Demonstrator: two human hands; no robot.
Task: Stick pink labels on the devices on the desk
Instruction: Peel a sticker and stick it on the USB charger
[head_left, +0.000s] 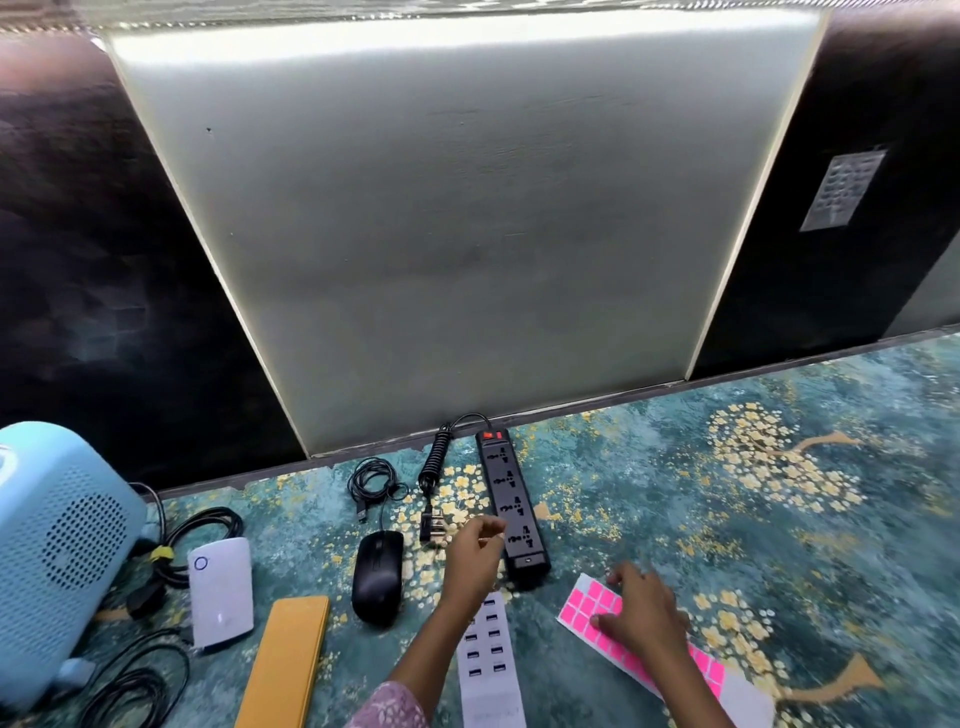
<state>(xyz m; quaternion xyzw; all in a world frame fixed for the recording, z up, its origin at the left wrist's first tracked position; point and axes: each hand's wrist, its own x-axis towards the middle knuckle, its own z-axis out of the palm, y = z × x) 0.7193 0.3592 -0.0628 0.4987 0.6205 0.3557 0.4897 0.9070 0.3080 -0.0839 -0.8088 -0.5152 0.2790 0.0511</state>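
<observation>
Blue grilled unit (62, 545) and black mouse (378, 577) lie unlabelled at left; left hand (475, 545) hovers beside the power strip (511, 499), fingers loosely curled (pinching a label? too blurred to tell); right hand (641, 610) presses flat, fingers spread, likely steadying the pink label sheet (592, 603).

Centre frame: a pale grey-white wall panel (467, 234), matt, brightly lit along its top edge and dimmer toward the bottom. Left and right of frame: dark, glossy panels (93, 260) flank it, with thin light edges at the joins. Right panel carries a small grey printed sheet (844, 189), text unreadable. A dark trim strip (571, 402) runs along the base. Lower frame: desk surface (675, 493), teal-patterned with yellow blossom trees.
</observation>
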